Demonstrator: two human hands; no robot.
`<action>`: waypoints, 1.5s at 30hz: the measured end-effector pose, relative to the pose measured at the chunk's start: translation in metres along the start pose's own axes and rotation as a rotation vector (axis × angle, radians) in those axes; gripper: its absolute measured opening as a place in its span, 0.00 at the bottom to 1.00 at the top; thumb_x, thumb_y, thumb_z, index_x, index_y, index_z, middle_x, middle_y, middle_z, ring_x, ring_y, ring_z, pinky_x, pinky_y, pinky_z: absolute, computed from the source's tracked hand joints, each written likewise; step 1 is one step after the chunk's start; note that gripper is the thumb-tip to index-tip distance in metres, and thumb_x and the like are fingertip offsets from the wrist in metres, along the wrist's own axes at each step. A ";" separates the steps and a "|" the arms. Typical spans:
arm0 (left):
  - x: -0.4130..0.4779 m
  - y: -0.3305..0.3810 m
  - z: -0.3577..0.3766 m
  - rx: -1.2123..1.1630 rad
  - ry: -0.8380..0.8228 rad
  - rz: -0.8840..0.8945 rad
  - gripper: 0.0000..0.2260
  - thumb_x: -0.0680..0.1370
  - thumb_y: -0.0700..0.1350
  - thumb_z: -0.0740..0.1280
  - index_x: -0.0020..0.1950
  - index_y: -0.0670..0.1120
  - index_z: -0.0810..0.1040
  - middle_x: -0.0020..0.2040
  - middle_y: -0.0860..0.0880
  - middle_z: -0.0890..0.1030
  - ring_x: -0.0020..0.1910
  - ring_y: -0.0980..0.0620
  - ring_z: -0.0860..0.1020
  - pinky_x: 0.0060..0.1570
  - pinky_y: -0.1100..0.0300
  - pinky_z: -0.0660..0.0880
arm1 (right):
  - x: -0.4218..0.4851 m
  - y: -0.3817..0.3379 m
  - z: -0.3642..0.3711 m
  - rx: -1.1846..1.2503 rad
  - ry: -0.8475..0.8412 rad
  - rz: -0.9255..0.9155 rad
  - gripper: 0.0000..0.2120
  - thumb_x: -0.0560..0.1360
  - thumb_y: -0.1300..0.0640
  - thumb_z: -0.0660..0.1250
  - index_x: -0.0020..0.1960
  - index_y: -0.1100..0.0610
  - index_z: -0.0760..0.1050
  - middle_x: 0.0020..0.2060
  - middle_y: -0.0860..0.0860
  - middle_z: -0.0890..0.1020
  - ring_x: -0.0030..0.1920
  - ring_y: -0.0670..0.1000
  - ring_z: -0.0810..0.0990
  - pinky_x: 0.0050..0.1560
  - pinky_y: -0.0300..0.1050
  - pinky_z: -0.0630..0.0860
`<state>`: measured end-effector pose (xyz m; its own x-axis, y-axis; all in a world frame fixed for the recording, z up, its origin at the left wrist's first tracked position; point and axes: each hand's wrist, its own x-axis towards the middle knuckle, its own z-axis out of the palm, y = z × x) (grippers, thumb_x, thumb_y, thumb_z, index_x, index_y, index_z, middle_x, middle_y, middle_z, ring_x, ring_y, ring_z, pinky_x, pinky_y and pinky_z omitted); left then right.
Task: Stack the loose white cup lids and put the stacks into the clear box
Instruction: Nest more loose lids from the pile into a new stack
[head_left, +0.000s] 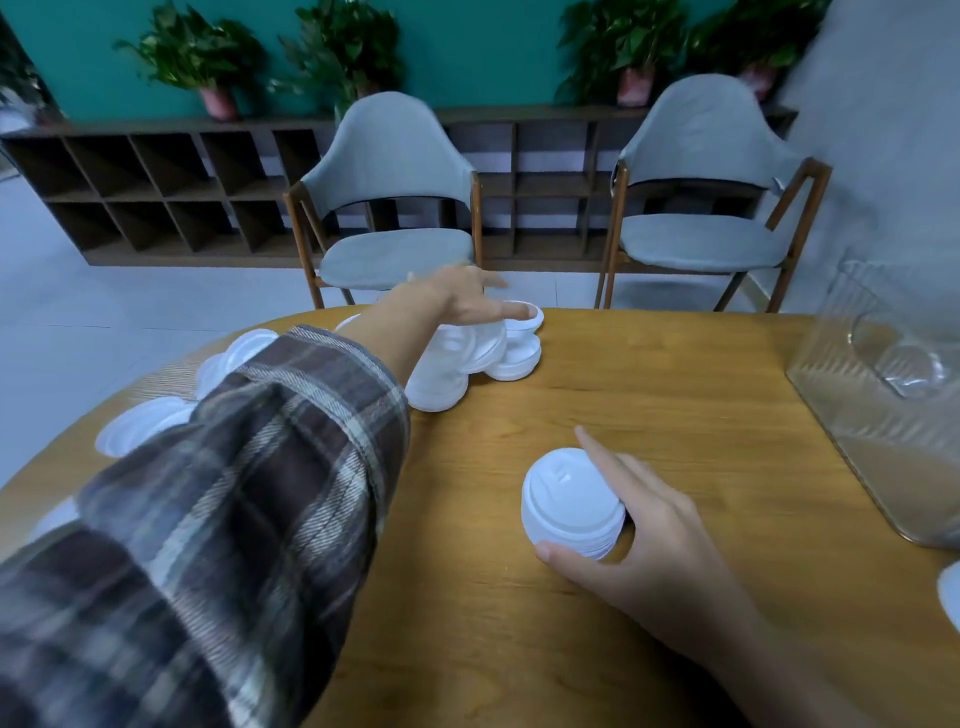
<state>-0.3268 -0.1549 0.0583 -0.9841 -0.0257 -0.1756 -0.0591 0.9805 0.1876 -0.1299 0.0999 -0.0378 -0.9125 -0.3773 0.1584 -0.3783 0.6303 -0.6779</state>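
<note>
Your right hand (654, 551) grips a short stack of white lids (571, 501) near the middle of the wooden table (649, 374). The thumb sits under the stack's near edge and the index finger lies straight along its far side. The other fingers are tucked behind it. The stack is tipped, with its top facing left and up.

Your left hand (457, 301), in a plaid sleeve (249, 499), reaches to the far edge of the table over the pile of loose lids (447, 374). The fingers are stretched out and slightly apart. One fingertip rests on the rim of an upturned lid (527, 319), and a tilted lid (483, 345) lies just below the palm. Motion blur hides whether anything is actually gripped.

More loose lids (140, 428) are scattered along the left rim, partly behind the sleeve. One lid (950, 597) shows at the right edge.

The clear box (883, 415) stands at the table's right side, well apart from both hands. Its contents are too blurred to read.

Two grey chairs (395, 208) stand beyond the table.
</note>
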 end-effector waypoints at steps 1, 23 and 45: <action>0.002 0.002 0.001 0.009 -0.040 0.008 0.40 0.73 0.79 0.60 0.81 0.61 0.67 0.83 0.49 0.63 0.81 0.42 0.62 0.79 0.37 0.58 | 0.000 0.002 0.001 -0.006 0.008 -0.011 0.48 0.69 0.40 0.80 0.81 0.40 0.58 0.62 0.26 0.68 0.66 0.24 0.61 0.61 0.18 0.55; -0.085 0.018 0.017 0.127 -0.196 0.105 0.28 0.78 0.71 0.60 0.68 0.54 0.81 0.73 0.52 0.76 0.70 0.45 0.73 0.63 0.50 0.69 | -0.005 0.010 -0.003 0.013 0.145 -0.018 0.48 0.66 0.40 0.81 0.81 0.47 0.65 0.59 0.40 0.76 0.63 0.41 0.71 0.59 0.25 0.61; -0.170 0.036 0.039 -0.252 0.599 0.442 0.06 0.75 0.33 0.74 0.44 0.43 0.81 0.43 0.50 0.83 0.39 0.54 0.80 0.44 0.50 0.81 | -0.018 0.019 -0.018 0.051 0.101 -0.025 0.49 0.67 0.39 0.81 0.82 0.50 0.64 0.68 0.39 0.72 0.70 0.45 0.70 0.69 0.41 0.65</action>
<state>-0.1554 -0.1078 0.0568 -0.8433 0.1858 0.5043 0.3937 0.8523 0.3444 -0.1234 0.1313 -0.0403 -0.9150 -0.3205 0.2451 -0.3948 0.5854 -0.7082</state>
